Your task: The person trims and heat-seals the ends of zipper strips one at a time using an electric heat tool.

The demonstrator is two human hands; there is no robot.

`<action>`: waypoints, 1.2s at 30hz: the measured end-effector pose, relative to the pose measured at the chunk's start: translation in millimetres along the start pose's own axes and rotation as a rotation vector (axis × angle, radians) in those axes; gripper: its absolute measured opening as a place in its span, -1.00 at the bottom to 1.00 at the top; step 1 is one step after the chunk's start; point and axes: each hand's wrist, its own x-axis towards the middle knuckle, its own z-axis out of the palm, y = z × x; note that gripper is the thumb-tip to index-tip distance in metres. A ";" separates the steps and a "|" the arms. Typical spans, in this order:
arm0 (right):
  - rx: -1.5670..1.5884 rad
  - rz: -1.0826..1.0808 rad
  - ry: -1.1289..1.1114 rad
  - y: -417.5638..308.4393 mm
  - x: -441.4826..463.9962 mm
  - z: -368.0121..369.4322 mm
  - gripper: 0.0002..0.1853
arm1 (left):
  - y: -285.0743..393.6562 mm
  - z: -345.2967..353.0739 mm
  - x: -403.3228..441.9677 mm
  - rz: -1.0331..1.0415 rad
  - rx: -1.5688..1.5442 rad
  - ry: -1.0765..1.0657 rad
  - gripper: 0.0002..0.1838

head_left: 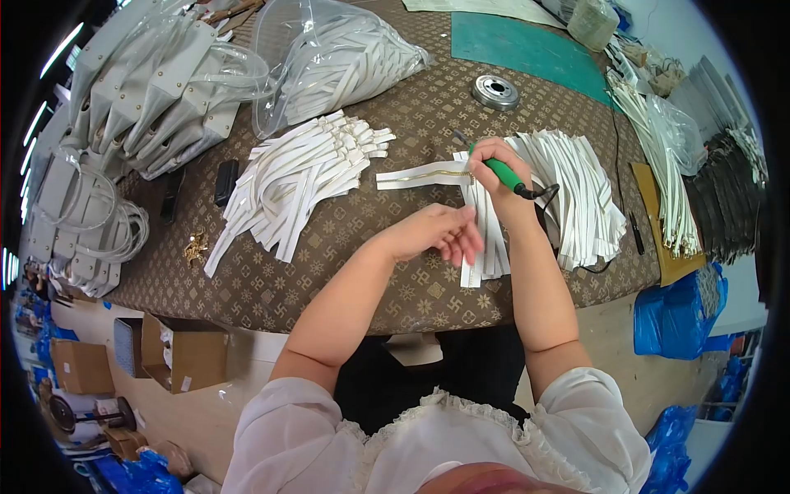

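My right hand (pixel 498 169) is closed around the green handle of a corded soldering iron (pixel 504 174), whose thin tip points up and to the left. Under that hand, one white zipper strip (pixel 420 175) with gold teeth lies crosswise and reaches left over the cloth. My left hand (pixel 436 232) hovers nearer my body with loosely curled, slightly parted fingers, and I see nothing in it. Beside its fingertips, several zipper strips (pixel 489 239) lie lengthwise. A thick fan of zipper strips (pixel 576 198) spreads right of my right hand, and another pile (pixel 304 177) lies to the left.
A clear bag of strips (pixel 346 70) and grey handbags (pixel 156 90) stand at the back left. A round metal disc (pixel 495 92) sits near a green mat (pixel 527 48). Gold zipper pulls (pixel 196 247) lie at left. The iron's black cord (pixel 545 194) trails right.
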 end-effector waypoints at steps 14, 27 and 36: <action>-0.032 -0.135 0.020 -7.2 -8.4 20.8 -0.93 | 5.6 9.7 5.3 0.805 -0.486 0.662 -0.50; -0.111 -0.150 0.016 5.9 0.2 11.6 -0.94 | 3.4 -15.3 1.6 0.669 -0.400 0.928 -0.59; 0.564 0.098 0.412 11.2 15.7 -45.6 -0.82 | -2.7 -43.1 -4.5 0.405 -0.540 0.791 -0.62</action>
